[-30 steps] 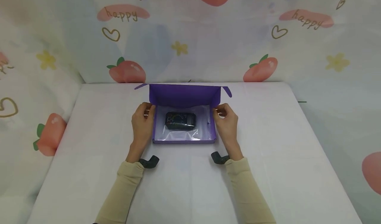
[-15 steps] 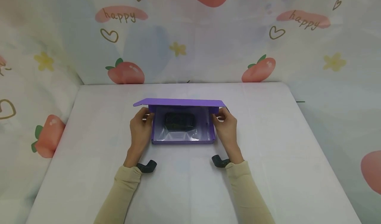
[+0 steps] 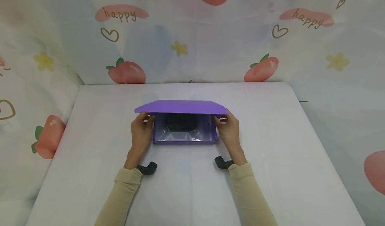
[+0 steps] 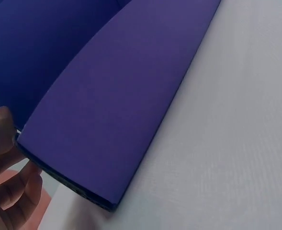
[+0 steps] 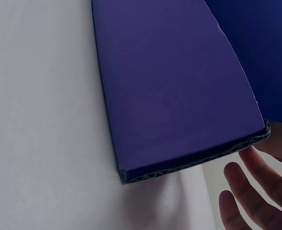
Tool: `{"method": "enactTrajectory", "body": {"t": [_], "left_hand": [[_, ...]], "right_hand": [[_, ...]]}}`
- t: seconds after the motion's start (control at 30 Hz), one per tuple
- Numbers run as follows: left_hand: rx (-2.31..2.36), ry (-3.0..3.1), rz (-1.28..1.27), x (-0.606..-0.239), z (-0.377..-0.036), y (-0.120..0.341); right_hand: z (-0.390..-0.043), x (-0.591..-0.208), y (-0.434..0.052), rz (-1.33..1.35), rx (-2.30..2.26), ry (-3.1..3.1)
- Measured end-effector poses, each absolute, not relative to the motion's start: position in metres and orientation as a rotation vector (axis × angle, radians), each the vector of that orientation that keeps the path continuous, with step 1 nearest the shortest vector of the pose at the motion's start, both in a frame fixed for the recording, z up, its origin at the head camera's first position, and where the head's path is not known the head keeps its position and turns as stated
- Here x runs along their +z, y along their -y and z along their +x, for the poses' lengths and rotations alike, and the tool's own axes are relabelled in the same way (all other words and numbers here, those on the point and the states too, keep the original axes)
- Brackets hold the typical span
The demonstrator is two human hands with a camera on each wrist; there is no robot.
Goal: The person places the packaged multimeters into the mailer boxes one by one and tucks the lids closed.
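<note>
We judge the closing step under way: our left hand (image 3: 142, 130) and right hand (image 3: 229, 127) pinch the lid (image 3: 180, 106) side flaps of the purple box (image 3: 184, 140) at table (image 3: 288, 146) centre. Bagged device (image 3: 181, 123) inside. Next: tuck flaps, press lid toward 6 o'clock.

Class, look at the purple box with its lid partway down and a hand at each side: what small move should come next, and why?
Probably keep lowering the lid onto the purple box. It hangs tilted, half shut, above the bagged dark device, and the left hand and right hand hold its side flaps, which likely need guiding inside the walls.
</note>
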State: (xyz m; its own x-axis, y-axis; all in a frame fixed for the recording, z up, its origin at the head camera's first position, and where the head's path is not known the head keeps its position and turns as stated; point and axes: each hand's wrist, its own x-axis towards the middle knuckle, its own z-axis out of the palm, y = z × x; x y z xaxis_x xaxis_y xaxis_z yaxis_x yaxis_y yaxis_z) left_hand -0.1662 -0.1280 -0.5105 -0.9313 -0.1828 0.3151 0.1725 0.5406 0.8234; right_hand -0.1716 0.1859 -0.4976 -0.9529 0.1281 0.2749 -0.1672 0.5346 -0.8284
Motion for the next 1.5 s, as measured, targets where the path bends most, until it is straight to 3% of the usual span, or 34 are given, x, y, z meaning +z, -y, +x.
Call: {"method": "enactTrajectory", "body": {"t": [0.47,0.73,0.9,1.13,1.5], "left_hand": [[-1.587,2.548,-0.056,-0.505,-0.17,0.16],[-2.502,2.375,0.073,-0.474,-0.184,0.186],[-2.821,2.309,0.114,-0.458,-0.192,0.19],[-2.86,2.436,0.104,-0.449,-0.202,0.183],[-2.683,2.687,0.055,-0.442,-0.204,0.172]], "right_hand": [[-0.173,-0.497,-0.206,0.016,1.598,2.459],[-0.177,-0.479,-0.218,-0.058,2.06,2.318],[-0.183,-0.463,-0.225,-0.106,2.467,2.375],[-0.19,-0.443,-0.225,-0.083,2.608,2.492],[-0.193,-0.437,-0.217,-0.059,2.456,2.668]]}}
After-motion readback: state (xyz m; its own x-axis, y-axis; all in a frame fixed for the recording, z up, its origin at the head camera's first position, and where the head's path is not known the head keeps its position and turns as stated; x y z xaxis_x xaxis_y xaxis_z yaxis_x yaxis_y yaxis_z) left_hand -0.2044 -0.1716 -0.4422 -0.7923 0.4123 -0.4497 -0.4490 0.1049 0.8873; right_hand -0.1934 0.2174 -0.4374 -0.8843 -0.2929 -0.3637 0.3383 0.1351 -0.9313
